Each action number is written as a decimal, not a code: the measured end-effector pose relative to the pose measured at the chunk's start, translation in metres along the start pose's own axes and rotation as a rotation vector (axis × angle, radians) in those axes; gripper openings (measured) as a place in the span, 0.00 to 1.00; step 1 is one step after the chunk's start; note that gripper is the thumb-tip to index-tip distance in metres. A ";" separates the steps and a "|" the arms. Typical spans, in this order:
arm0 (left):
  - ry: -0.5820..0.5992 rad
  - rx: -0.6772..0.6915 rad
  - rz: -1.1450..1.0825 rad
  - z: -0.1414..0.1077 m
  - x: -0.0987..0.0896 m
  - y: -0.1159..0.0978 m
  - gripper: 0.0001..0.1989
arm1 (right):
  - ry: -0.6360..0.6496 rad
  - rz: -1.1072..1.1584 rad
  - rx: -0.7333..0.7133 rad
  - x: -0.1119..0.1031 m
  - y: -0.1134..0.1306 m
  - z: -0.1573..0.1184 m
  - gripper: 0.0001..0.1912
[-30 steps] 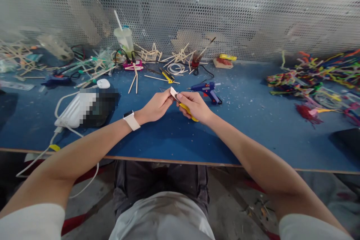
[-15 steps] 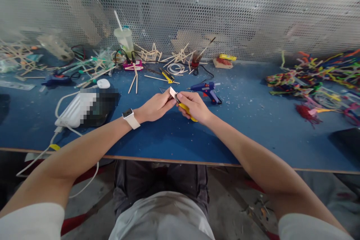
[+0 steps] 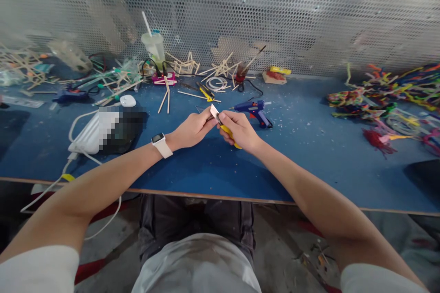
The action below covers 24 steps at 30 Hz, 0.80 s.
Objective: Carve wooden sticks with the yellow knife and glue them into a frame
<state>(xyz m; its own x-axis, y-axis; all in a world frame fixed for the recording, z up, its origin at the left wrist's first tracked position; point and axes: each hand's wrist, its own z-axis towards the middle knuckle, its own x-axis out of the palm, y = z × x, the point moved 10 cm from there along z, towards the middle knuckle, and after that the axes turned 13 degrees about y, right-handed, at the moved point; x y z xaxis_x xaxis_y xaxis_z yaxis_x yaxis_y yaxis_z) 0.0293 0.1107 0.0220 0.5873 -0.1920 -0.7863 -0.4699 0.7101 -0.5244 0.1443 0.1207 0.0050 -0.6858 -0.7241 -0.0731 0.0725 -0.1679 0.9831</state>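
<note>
My right hand (image 3: 239, 132) is closed around a yellow utility knife (image 3: 227, 132), whose bright blade points up and to the left. Against it, my left hand (image 3: 193, 129) has its fingers pinched together near the blade. Whatever the left fingers hold is mostly hidden; only a small dark bit shows at the fingertips. Just beyond my right hand lies a blue glue gun (image 3: 253, 109) on the blue table (image 3: 213, 169). Another yellow-and-black utility knife (image 3: 206, 93) rests behind my hands, beside a thin wooden stick (image 3: 194, 95).
Wooden stick structures (image 3: 223, 66), a drink cup with a straw (image 3: 154, 48) and a pink power strip (image 3: 164, 78) line the back. A white power bank (image 3: 90, 132) with cables sits left. Coloured pipe cleaners (image 3: 388, 96) pile up right. A perforated metal panel (image 3: 275, 13) stands behind.
Both hands stay together with the knife in nearly the same pose. The whole view has shifted slightly, and the blade's angle differs a little.
</note>
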 end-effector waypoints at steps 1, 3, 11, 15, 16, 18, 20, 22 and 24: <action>-0.007 0.005 -0.007 0.000 0.000 0.000 0.17 | 0.002 -0.001 -0.003 0.001 0.001 0.000 0.34; -0.014 0.008 -0.010 0.000 -0.001 -0.001 0.17 | -0.005 0.003 -0.007 0.000 0.001 0.000 0.34; -0.058 -0.026 -0.147 -0.004 -0.006 -0.014 0.17 | -0.060 -0.041 -0.070 -0.006 0.005 -0.002 0.32; -0.081 -0.056 -0.161 -0.004 -0.005 -0.009 0.14 | -0.041 -0.104 -0.067 -0.004 0.006 -0.001 0.34; -0.077 -0.063 -0.163 -0.003 -0.004 -0.007 0.13 | -0.038 -0.115 -0.061 -0.004 0.006 -0.001 0.34; -0.063 -0.076 -0.175 -0.002 -0.002 -0.004 0.12 | -0.031 -0.135 -0.048 -0.003 0.006 -0.002 0.35; -0.057 -0.086 -0.177 -0.002 -0.002 -0.004 0.12 | -0.030 -0.150 -0.039 -0.004 0.005 -0.002 0.35; -0.053 -0.084 -0.160 -0.003 -0.004 -0.007 0.11 | -0.027 -0.145 -0.032 -0.004 0.005 -0.002 0.35; -0.045 -0.057 -0.144 -0.004 -0.005 -0.011 0.10 | -0.020 -0.124 -0.023 -0.003 0.003 -0.001 0.35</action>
<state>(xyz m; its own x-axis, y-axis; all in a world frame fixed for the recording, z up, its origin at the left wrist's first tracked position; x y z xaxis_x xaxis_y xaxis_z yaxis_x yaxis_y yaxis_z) 0.0290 0.1014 0.0309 0.6792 -0.2576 -0.6872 -0.4150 0.6375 -0.6491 0.1477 0.1217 0.0084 -0.7045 -0.6838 -0.1899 0.0030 -0.2704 0.9627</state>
